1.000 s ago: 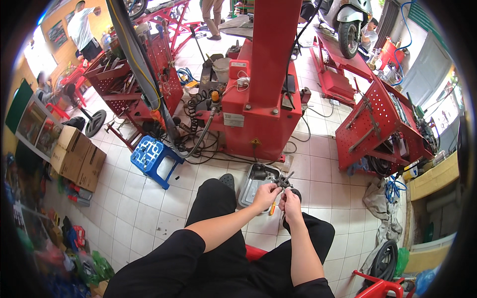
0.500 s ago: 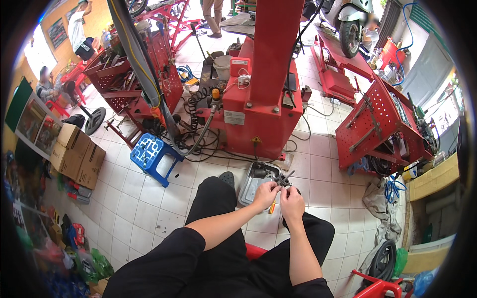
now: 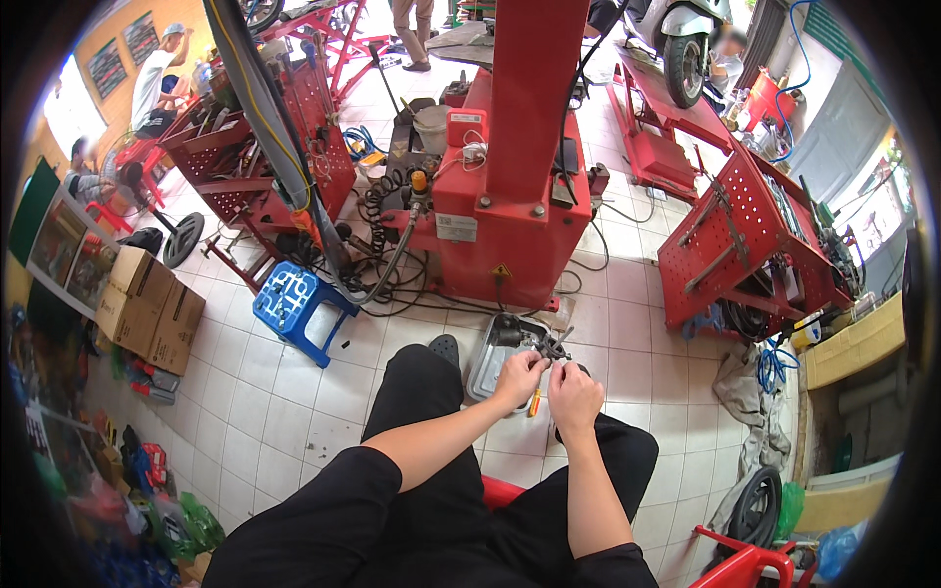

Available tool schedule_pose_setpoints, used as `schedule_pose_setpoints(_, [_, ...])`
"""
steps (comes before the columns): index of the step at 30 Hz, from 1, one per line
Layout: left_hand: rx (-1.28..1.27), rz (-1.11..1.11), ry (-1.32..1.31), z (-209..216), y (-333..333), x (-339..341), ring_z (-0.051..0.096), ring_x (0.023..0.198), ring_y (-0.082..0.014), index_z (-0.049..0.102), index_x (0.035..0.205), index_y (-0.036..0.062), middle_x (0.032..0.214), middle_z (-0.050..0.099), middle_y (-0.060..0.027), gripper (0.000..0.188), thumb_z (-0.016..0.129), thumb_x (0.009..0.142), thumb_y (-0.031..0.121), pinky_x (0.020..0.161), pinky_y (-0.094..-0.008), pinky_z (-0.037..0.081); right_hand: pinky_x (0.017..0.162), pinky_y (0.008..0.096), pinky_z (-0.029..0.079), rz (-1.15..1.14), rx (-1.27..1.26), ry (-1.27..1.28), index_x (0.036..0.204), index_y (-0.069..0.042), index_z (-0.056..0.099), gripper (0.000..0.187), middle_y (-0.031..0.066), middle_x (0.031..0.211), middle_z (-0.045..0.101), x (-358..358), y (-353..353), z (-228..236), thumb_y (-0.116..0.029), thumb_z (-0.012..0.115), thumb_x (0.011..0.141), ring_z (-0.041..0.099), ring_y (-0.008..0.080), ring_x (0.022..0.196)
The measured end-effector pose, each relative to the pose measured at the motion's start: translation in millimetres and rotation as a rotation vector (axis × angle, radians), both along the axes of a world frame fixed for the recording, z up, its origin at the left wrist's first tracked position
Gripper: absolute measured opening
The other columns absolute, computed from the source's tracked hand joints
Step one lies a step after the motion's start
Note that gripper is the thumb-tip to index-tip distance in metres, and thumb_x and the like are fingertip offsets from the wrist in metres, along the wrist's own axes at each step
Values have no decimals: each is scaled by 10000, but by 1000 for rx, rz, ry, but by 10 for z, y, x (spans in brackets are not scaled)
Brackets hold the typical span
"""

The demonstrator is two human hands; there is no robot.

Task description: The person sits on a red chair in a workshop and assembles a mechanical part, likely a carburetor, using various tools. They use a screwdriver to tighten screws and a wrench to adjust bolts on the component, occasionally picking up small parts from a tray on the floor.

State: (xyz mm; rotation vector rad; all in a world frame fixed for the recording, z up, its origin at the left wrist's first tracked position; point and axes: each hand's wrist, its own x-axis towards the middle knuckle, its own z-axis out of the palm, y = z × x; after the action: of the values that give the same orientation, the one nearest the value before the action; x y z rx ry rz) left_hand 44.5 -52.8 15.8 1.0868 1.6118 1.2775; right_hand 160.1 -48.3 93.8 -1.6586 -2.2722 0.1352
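Between my knees, a dark metal part (image 3: 555, 346) with a rod-like arm sticking out is held over the right side of a grey metal tray (image 3: 482, 370). My left hand (image 3: 518, 380) pinches at its near side with thumb and fingers together. Close by on the right, my right hand (image 3: 575, 396) is also closed at the part's near end; what lies right between the fingertips is too small to make out. A screwdriver with a yellow-orange handle (image 3: 534, 403) shows just below the hands. Inside the tray sits a black rounded part (image 3: 507, 331).
A red machine with a tall column (image 3: 510, 235) stands ahead, hoses and cables around its base. A blue plastic stool (image 3: 299, 304) is left of it, cardboard boxes (image 3: 147, 309) farther left. Red perforated tool carts (image 3: 735, 245) stand on both sides. Other people are in the background.
My hands stay close together at the metal part, with small finger shifts. The whole view has moved slightly. In the background, a person at the far left has changed posture.
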Motion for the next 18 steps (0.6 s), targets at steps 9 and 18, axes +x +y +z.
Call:
schedule_pose_setpoints(9, [7, 23, 15, 31, 21, -5, 489, 562, -84, 632, 778, -33, 617, 593, -74, 208, 598, 853, 158, 517, -283, 393, 588, 408, 407, 26, -36, -52, 807, -72, 567, 207, 119, 687, 650, -9, 13, 23, -275, 597, 825, 619, 297, 586])
schedule_pose_setpoints(18, [1, 15, -11, 90, 13, -15, 470, 555, -81, 616, 763, -36, 592, 564, -67, 220, 606, 848, 165, 503, -282, 378, 584, 404, 391, 40, 62, -5, 812, -72, 559, 233, 102, 642, 633, -22, 34, 28, -301, 603, 823, 613, 297, 567])
